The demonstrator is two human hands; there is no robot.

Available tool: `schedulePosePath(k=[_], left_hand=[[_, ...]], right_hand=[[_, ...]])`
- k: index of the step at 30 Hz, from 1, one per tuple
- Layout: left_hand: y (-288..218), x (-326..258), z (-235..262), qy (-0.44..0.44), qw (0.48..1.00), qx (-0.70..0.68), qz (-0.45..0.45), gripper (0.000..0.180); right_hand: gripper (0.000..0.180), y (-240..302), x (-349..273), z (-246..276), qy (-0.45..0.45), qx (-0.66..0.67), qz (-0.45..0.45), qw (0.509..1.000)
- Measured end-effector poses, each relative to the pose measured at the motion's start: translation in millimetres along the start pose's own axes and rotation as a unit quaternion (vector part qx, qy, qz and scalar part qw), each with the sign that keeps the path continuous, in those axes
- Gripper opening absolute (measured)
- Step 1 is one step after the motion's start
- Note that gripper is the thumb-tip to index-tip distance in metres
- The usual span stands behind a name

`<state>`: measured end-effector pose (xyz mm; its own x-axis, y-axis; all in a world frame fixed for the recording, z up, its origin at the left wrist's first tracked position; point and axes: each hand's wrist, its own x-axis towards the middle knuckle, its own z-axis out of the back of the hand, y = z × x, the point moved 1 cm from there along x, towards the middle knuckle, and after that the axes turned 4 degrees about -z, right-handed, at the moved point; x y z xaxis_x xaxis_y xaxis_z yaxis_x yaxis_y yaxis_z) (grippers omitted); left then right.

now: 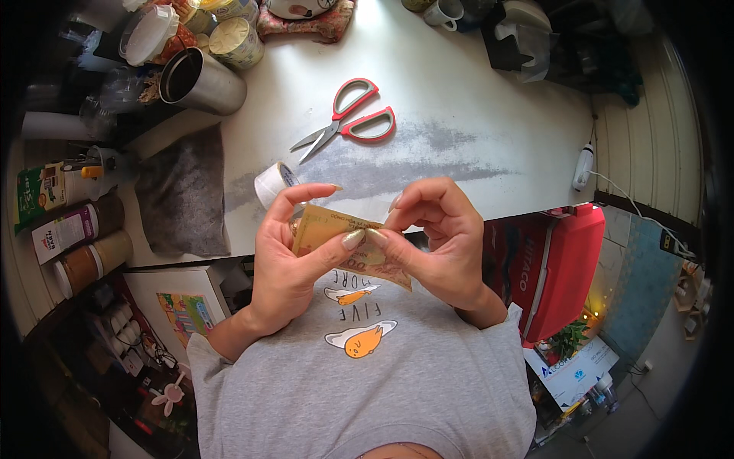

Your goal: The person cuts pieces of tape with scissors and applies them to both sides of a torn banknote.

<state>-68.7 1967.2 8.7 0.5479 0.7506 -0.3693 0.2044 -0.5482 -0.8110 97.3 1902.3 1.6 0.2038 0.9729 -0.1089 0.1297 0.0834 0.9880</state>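
Tan paper packet (pixel 336 233) pinched between left hand (pixel 294 260) and right hand (pixel 440 241) fingers, long axis slanting down-right.

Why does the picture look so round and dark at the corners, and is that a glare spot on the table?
Head view: the fisheye lens bends straight edges near the rim and leaves the corners black. The white table is washed out by bright light near its far edge, by the patterned cloth. The left hand, right hand and the tan packet they pinch look sharp; the scissors cast only a faint shadow.

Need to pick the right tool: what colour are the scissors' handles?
Red with grey inner grips, on the scissors; head view.
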Motion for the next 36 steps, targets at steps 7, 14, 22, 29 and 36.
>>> schedulePosePath(k=[7, 14, 22, 29, 36], left_hand=[[-0.7, 0.3, 0.8, 0.001, 1.0, 0.017, -0.006, 0.046], [-0.7, 0.0, 1.9, 0.002, 0.999, 0.046, -0.02, 0.046], [-1.4, 0.7, 1.2, 0.037, 0.997, 0.065, 0.006, 0.046], [-1.3, 3.8, -2.1, 0.046, 0.994, 0.097, -0.001, 0.041], [2.8, 3.9, -1.8, 0.018, 0.993, 0.107, -0.04, 0.032]], right_hand=[[0.031, 3.1, 0.9, 0.0, 0.003, 0.006, -0.029, 1.0], [0.029, -2.3, 2.4, 0.5, 0.032, 0.038, -0.061, 0.997], [0.007, -6.4, 4.2, 3.8, 0.003, -0.03, -0.027, 0.999], [0.007, -6.2, 3.0, 0.3, -0.01, -0.043, -0.029, 0.999], [0.009, -8.8, 3.7, -0.2, 0.015, -0.034, -0.038, 0.999]])
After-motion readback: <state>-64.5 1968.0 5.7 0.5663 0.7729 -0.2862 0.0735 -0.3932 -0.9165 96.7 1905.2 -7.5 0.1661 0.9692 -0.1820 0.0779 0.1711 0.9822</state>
